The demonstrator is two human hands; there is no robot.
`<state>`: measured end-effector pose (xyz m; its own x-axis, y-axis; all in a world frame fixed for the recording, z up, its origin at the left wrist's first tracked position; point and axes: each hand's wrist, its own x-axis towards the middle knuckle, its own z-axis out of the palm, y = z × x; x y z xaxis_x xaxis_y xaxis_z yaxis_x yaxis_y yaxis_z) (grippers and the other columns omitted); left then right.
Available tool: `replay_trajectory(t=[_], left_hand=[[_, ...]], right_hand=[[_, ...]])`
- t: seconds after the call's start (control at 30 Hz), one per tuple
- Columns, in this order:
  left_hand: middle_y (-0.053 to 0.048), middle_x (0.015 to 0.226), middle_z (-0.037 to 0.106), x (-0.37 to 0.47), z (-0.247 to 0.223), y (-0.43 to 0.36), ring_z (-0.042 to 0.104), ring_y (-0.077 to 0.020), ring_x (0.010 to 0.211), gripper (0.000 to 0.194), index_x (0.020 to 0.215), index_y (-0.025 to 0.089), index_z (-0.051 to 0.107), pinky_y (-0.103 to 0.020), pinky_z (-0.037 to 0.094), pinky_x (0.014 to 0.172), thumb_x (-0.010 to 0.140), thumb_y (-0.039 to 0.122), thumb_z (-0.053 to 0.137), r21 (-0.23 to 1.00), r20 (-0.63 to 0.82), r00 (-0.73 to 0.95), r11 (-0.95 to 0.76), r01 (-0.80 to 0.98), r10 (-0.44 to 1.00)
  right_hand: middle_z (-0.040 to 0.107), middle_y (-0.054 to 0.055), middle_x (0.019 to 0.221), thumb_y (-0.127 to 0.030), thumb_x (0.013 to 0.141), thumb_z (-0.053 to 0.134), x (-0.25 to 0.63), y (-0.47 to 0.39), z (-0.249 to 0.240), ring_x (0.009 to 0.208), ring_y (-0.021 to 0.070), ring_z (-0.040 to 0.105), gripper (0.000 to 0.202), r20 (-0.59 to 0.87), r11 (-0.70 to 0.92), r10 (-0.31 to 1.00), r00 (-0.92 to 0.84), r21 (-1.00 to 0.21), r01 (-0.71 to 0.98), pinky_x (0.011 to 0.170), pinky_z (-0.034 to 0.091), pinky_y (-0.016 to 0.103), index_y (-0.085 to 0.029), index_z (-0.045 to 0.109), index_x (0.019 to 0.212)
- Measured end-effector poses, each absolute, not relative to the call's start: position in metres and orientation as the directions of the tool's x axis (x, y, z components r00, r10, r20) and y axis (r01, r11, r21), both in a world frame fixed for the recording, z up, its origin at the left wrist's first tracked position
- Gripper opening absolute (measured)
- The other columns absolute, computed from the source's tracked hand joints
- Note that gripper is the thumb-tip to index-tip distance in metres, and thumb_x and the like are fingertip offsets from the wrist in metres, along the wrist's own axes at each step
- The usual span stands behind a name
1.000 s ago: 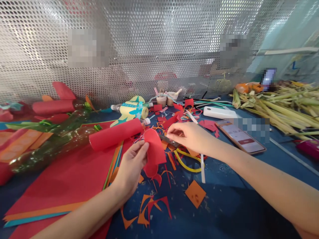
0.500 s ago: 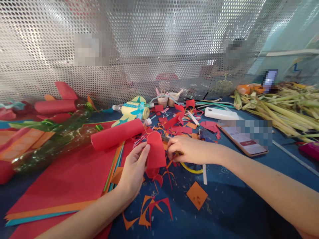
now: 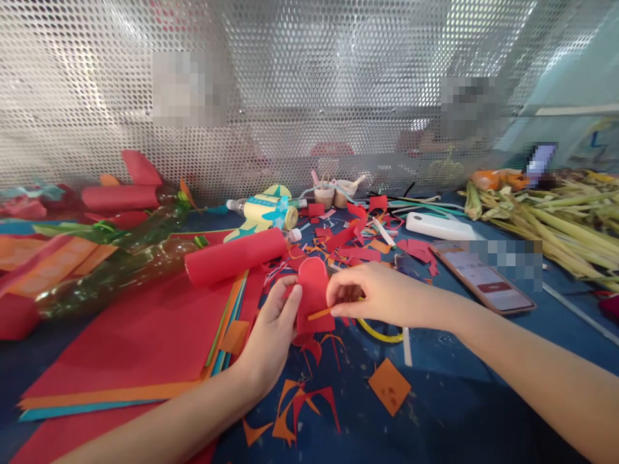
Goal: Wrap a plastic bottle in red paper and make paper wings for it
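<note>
Pinched between the thumb and fingers of my left hand [image 3: 273,325] is a red paper piece [image 3: 313,283] with a rounded top and a straight lower edge. My right hand [image 3: 365,291] grips a narrow orange paper strip [image 3: 320,314], which lies across the lower part of the red piece. Red and orange paper scraps [image 3: 314,403] lie below my hands. Left of them, a bottle wrapped in red paper [image 3: 235,256] rests on a stack of coloured paper sheets [image 3: 140,328]. A yellow ring [image 3: 380,332] is partly hidden behind my right hand.
Green plastic bottles [image 3: 120,274] lie at the left. Beyond my hands are a yellow-wrapped bottle [image 3: 265,211] and two small cups [image 3: 324,194]. A phone [image 3: 483,277], a white device [image 3: 440,225] and dry stalks [image 3: 556,219] occupy the right. A perforated metal panel [image 3: 309,96] rises behind.
My right hand has moved from beside the red paper to its lower front, and the orange strip now shows in its fingers. My left hand keeps its hold. The view has shifted slightly.
</note>
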<state>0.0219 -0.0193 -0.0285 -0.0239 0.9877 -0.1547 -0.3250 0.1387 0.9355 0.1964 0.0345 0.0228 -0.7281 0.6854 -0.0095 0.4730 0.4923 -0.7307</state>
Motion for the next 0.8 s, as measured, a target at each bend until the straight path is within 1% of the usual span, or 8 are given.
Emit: replay_trajectory(t=[0.07,0.17,0.23,0.3,0.37,0.5,0.6,0.8], left_hand=[[0.008,0.062,0.057,0.022,-0.028,-0.019,0.052,-0.0084,0.051,0.022,0.097,0.025,0.055,-0.017,0.039,0.048,0.081,0.035,0.065,0.915,-0.171,-0.022,0.150,-0.376,0.985],[0.004,0.072,0.066,0.024,-0.026,-0.018,0.060,-0.0107,0.061,0.028,0.100,0.022,0.057,-0.020,0.046,0.059,0.077,0.032,0.069,0.891,-0.186,-0.014,0.162,-0.423,0.983],[0.000,0.083,0.071,0.025,-0.026,-0.018,0.065,-0.0141,0.072,0.029,0.100,0.020,0.060,-0.022,0.048,0.067,0.076,0.032,0.070,0.891,-0.179,0.007,0.165,-0.422,0.984],[-0.003,0.089,0.072,0.025,-0.026,-0.017,0.066,-0.0164,0.078,0.028,0.098,0.019,0.063,-0.024,0.049,0.069,0.075,0.033,0.070,0.894,-0.172,0.018,0.164,-0.416,0.985],[-0.003,0.092,0.072,0.024,-0.028,-0.017,0.067,-0.0171,0.081,0.026,0.097,0.019,0.063,-0.024,0.050,0.070,0.076,0.035,0.070,0.899,-0.178,0.016,0.169,-0.405,0.984],[-0.002,0.102,0.070,0.022,-0.030,-0.016,0.065,-0.0165,0.088,0.028,0.103,0.022,0.060,-0.023,0.051,0.071,0.080,0.037,0.065,0.916,-0.186,-0.022,0.165,-0.364,0.982],[0.000,0.100,0.068,0.022,-0.029,-0.017,0.064,-0.0156,0.087,0.029,0.105,0.023,0.058,-0.023,0.051,0.069,0.080,0.036,0.065,0.914,-0.199,-0.054,0.166,-0.369,0.978],[0.005,0.078,0.065,0.025,-0.026,-0.018,0.065,-0.0133,0.075,0.025,0.095,0.023,0.058,-0.024,0.052,0.068,0.076,0.030,0.071,0.863,-0.274,-0.105,0.196,-0.466,0.956]], right_hand=[[0.066,-0.001,0.071,-0.019,0.080,0.062,0.194,0.035,0.020,0.064,0.0120,0.060,0.003,0.025,0.509,0.714,-0.700,-0.705,0.494,0.060,0.044,0.023,-0.019,0.065,0.080],[0.066,0.000,0.072,-0.018,0.080,0.060,0.196,0.040,0.016,0.064,0.0124,0.060,0.003,0.044,0.489,0.746,-0.665,-0.713,0.502,0.061,0.045,0.025,-0.019,0.063,0.079],[0.067,0.001,0.076,-0.018,0.080,0.060,0.200,0.045,0.014,0.069,0.0130,0.062,0.003,0.047,0.457,0.761,-0.648,-0.747,0.483,0.065,0.047,0.026,-0.019,0.062,0.080],[0.067,0.001,0.081,-0.017,0.080,0.059,0.203,0.050,0.014,0.074,0.0139,0.064,0.003,0.028,0.409,0.765,-0.643,-0.793,0.452,0.070,0.049,0.028,-0.020,0.061,0.081],[0.066,0.002,0.082,-0.015,0.079,0.060,0.204,0.053,0.014,0.077,0.0142,0.064,0.004,-0.021,0.338,0.753,-0.658,-0.845,0.415,0.073,0.050,0.029,-0.019,0.060,0.081],[0.064,0.000,0.078,-0.016,0.076,0.065,0.201,0.050,0.013,0.073,0.0121,0.061,0.008,-0.075,0.239,0.707,-0.703,-0.911,0.337,0.071,0.049,0.027,-0.019,0.059,0.079],[0.062,-0.001,0.074,-0.021,0.076,0.067,0.197,0.045,0.012,0.068,0.0112,0.058,0.008,-0.059,0.251,0.701,-0.710,-0.913,0.323,0.066,0.047,0.025,-0.019,0.059,0.077],[0.062,-0.002,0.071,-0.023,0.077,0.065,0.193,0.041,0.010,0.062,0.0111,0.055,0.005,0.013,0.371,0.755,-0.655,-0.832,0.411,0.057,0.042,0.023,-0.019,0.062,0.075]])
